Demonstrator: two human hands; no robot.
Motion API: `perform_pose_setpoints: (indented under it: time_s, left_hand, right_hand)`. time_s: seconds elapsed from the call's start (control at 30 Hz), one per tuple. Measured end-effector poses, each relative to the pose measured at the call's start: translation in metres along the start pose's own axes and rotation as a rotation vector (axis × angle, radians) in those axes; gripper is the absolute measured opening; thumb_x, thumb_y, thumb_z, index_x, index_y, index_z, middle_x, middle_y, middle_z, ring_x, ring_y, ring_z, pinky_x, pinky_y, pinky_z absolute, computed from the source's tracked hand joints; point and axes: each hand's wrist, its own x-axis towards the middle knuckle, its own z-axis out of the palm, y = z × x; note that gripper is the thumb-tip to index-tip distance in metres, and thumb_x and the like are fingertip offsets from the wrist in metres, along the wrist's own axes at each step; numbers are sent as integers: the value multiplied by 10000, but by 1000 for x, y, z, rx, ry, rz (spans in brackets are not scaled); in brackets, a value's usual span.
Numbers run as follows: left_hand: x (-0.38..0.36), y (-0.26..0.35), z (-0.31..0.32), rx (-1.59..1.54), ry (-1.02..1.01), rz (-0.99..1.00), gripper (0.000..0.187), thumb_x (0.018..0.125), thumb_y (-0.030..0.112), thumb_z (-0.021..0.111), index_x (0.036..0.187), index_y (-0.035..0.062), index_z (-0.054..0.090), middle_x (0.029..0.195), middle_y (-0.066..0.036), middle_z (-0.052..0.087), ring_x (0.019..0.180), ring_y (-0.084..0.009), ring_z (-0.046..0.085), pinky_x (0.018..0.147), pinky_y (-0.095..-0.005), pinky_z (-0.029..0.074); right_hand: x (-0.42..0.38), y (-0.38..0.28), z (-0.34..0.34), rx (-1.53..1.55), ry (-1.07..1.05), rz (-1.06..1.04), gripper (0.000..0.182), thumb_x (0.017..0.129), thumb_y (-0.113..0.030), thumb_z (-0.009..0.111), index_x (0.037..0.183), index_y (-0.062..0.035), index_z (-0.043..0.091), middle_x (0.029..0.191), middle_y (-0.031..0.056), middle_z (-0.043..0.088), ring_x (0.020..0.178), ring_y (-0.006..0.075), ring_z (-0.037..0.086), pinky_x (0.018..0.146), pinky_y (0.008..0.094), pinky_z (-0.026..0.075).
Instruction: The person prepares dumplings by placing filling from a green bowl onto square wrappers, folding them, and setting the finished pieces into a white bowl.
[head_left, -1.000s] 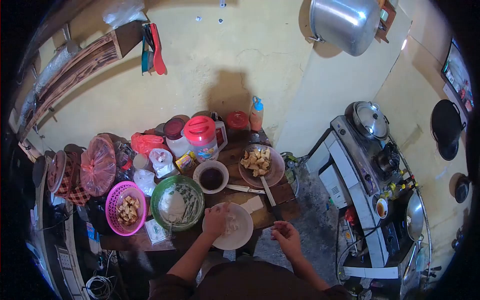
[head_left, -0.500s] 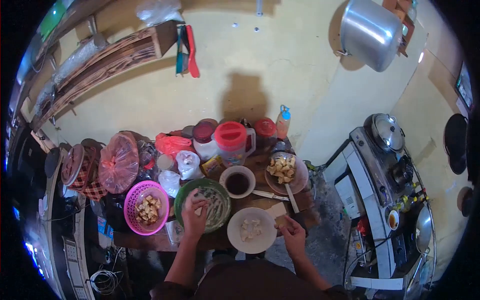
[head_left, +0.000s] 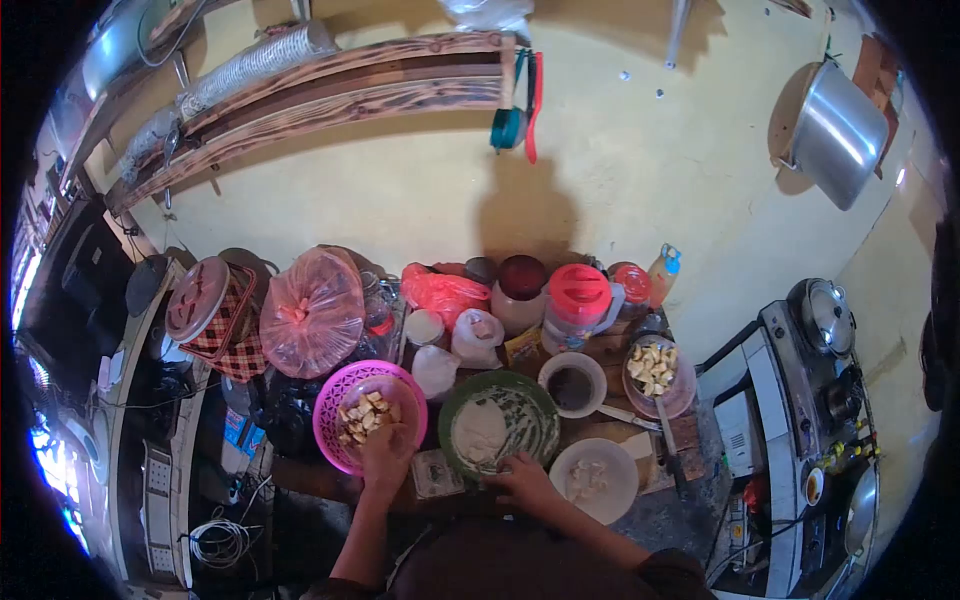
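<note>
My left hand reaches over the near rim of the pink basket. Its fingers are bunched at the pale food cubes inside, and I cannot tell what is between the fingertips. At the near edge of the green bowl, my right hand has its fingers spread, with nothing seen in them. White powder is heaped in this bowl and smeared on its side. To the right, a white bowl contains some small pale pieces.
Dark liquid fills a small white bowl behind. More cubes and a utensil rest in a bowl at right. A red-lidded jug, plastic bags and jars line the table's back. A stove stands at far right.
My left hand has moved from above the green bowl to the pink basket. My right hand has left the white bowl's right side for the green bowl, without its brownish piece. The view has shifted left.
</note>
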Motion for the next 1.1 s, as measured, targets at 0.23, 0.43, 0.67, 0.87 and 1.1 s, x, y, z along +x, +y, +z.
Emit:
perform_pose_setpoints:
  time_s: [0.23, 0.43, 0.67, 0.87, 1.1]
  left_hand:
    - [5, -26, 5, -151, -271, 47, 301, 684, 98, 661, 973, 41, 601, 801, -116, 602, 681, -245, 590, 627, -336, 475]
    - [14, -19, 12, -209, -465, 195, 296, 706, 107, 639, 990, 36, 592, 805, -118, 602, 715, -257, 586, 671, -351, 474]
    - [23, -15, 17, -198, -550, 170, 298, 723, 107, 622, 1009, 30, 589, 805, -133, 602, 732, -268, 588, 680, -359, 471]
    - [23, -5, 27, -246, -623, 209, 304, 737, 144, 628, 1024, 52, 594, 783, -124, 607, 703, -252, 597, 638, -360, 471]
    - [23, -4, 37, -220, -624, 234, 341, 724, 126, 626, 1053, 52, 577, 825, -140, 599, 750, -276, 585, 687, -370, 471]
  right_hand:
    - [23, -4, 41, 187, 113, 129, 232, 721, -199, 675, 950, -163, 675, 928, 71, 580, 876, 264, 550, 774, 369, 455]
    - [33, 3, 56, 623, 462, 400, 186, 855, -177, 566, 918, -17, 636, 854, 141, 620, 665, 260, 606, 642, 327, 488]
    - [31, -4, 22, 478, 708, 573, 152, 874, -104, 511, 968, -9, 583, 840, 153, 626, 693, 224, 621, 655, 336, 489]
    - [38, 17, 53, 39, 507, 286, 330, 781, 6, 481, 1098, -59, 546, 849, 152, 581, 804, 300, 568, 687, 385, 466]
    - [31, -8, 52, 32, 310, 10, 449, 739, -39, 515, 1187, -47, 489, 925, 143, 586, 820, 314, 550, 707, 414, 462]
